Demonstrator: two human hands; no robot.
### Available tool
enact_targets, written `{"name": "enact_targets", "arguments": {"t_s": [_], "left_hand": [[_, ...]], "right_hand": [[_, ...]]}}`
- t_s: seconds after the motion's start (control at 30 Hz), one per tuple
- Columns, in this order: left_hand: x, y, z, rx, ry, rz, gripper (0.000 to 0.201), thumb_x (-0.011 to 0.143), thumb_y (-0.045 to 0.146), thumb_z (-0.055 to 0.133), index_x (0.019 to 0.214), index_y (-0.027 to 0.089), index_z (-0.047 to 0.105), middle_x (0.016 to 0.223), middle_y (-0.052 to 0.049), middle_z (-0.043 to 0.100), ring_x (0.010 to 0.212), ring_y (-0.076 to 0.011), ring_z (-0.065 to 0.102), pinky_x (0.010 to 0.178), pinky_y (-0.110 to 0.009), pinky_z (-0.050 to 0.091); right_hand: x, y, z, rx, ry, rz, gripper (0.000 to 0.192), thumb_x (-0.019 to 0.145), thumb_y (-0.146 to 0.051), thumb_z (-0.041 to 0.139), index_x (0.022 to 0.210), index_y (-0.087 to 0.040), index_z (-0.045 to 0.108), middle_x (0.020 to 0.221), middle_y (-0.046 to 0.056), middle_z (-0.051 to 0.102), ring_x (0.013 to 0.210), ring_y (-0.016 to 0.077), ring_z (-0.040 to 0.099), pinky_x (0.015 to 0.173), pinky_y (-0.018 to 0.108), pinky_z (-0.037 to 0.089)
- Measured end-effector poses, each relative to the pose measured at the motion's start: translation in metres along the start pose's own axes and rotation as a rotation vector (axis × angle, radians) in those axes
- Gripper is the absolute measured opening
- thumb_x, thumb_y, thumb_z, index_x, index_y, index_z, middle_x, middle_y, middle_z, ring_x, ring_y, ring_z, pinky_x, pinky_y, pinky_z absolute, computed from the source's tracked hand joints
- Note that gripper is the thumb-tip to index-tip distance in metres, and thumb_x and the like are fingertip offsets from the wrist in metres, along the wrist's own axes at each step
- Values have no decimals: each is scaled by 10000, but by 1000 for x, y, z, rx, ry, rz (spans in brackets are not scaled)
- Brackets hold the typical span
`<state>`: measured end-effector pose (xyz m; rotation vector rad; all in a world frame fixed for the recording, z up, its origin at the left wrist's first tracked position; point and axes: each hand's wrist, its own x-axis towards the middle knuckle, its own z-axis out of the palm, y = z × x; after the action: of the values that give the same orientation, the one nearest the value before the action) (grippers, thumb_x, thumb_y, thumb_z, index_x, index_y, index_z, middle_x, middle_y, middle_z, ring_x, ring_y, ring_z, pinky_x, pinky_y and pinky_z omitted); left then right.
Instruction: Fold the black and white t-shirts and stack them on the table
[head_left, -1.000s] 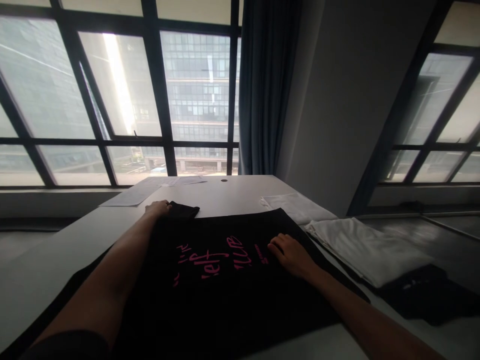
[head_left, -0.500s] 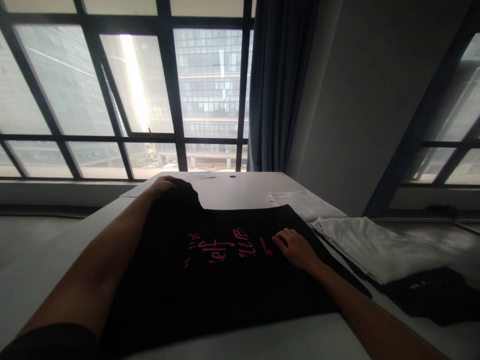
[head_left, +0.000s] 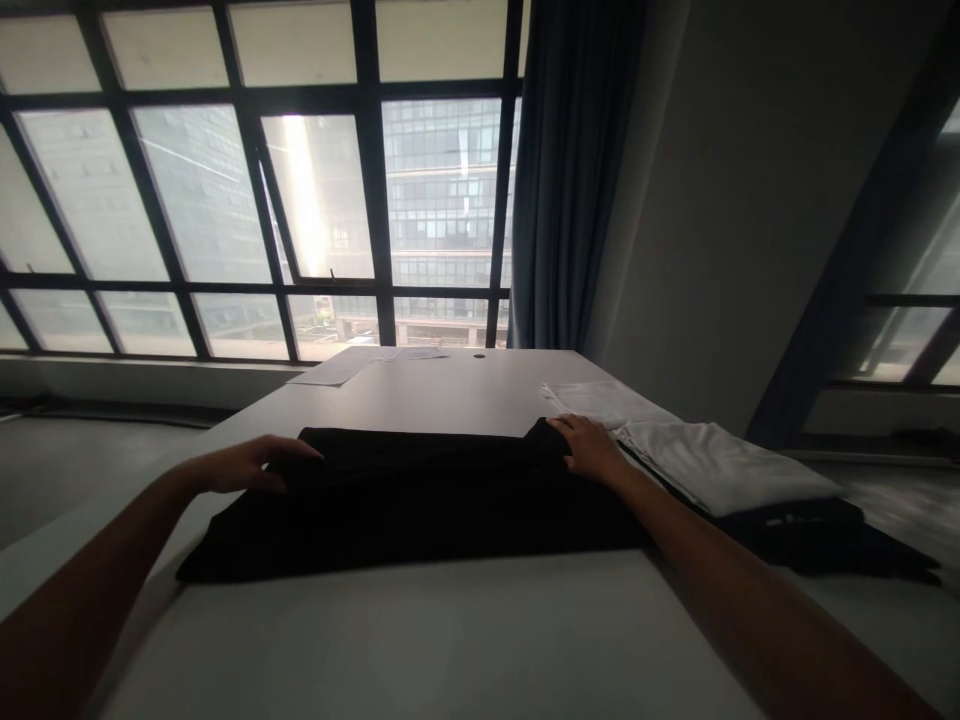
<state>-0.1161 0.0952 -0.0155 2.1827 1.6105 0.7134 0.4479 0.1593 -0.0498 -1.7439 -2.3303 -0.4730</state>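
Observation:
A black T-shirt [head_left: 420, 500] lies folded over on the white table, its far edge running nearly straight across. The pink lettering is out of sight. At the shirt's far left corner, my left hand [head_left: 244, 466] touches the cloth with thumb and fingers apart. My right hand [head_left: 589, 447] closes on the far right corner, where a bit of cloth stands up under the fingers; the fingertips are partly hidden.
White folded cloths [head_left: 720, 460] lie along the right side of the table [head_left: 420, 640], on top of dark garments [head_left: 810, 530]. Sheets of paper [head_left: 337, 368] rest at the table's far left. Behind stand large windows and a blue curtain [head_left: 566, 180].
The shirt has gone from spread out to folded over, covering its pink print. My left hand has come down and nearer from the far sleeve; my right hand has moved to the far right corner.

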Motion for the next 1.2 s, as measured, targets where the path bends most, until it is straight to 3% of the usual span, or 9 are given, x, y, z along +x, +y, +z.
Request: {"name": "enact_targets", "arguments": {"t_s": [0.2,0.33,0.47,0.57,0.7,0.8,0.93,1.07,1.2], "left_hand": [[0,24,-16,-191,-75,67,430,619,517,776,938,233,723,937,-60,717,928,-281,639,867,-382,538],[0,20,-26,-515,186,76,468,673,551,725,998,225,642,801,-31,676,763,-220,628,723,-341,539],[-5,10,-32,-650,301,3,533,708,532,668,1141,224,621,770,-28,675,704,-212,629,639,-322,518],[-8,5,-41,-630,151,-71,482,696,519,658,1067,211,676,810,-50,715,738,-250,659,671,-355,534],[-7,6,-43,-556,52,-120,491,741,657,585,942,229,718,789,-69,734,735,-280,687,757,-434,556],[-6,23,-23,-309,-120,-20,440,721,614,674,966,255,744,918,-64,747,896,-288,691,852,-406,542],[-5,55,19,-17,-441,76,434,657,526,761,1026,298,752,1051,-46,724,960,-273,667,816,-333,538],[-4,61,38,37,-544,70,386,670,550,732,926,264,763,945,-41,726,847,-260,669,745,-328,534],[8,47,33,-39,-532,18,474,747,670,610,894,246,763,809,-30,722,788,-249,667,723,-322,525]], "right_hand": [[12,1,17,-23,-86,-53,806,685,-37,609,1457,-226,474,1537,121,401,1383,292,394,1118,427,324],[26,0,16,-2,-183,-183,881,607,-8,643,1439,-246,483,1547,97,397,1399,278,384,1136,423,314],[35,-4,5,-1,-200,-215,614,584,-25,661,1167,-220,652,1406,101,542,1283,291,501,1051,402,390],[36,-7,-4,-35,-194,-216,434,603,-45,659,1015,-185,661,1202,105,645,1143,264,580,977,349,411],[37,-10,-10,-79,-186,-176,472,622,-81,688,1083,-179,651,1075,116,683,1071,273,596,993,360,370],[39,-9,-16,-145,-127,-174,564,635,-86,692,1191,-160,634,1080,140,694,1116,295,571,1068,404,280],[36,-3,-34,-232,-116,-175,297,730,-118,627,1016,-117,707,963,173,717,1063,310,584,1083,423,237],[18,5,-46,-264,36,-126,258,804,-128,555,1007,-92,711,1038,220,703,1088,338,572,1046,451,277],[-5,23,-36,-241,-241,-87,231,688,-111,661,895,-165,751,964,181,726,989,336,640,941,445,395]]}}
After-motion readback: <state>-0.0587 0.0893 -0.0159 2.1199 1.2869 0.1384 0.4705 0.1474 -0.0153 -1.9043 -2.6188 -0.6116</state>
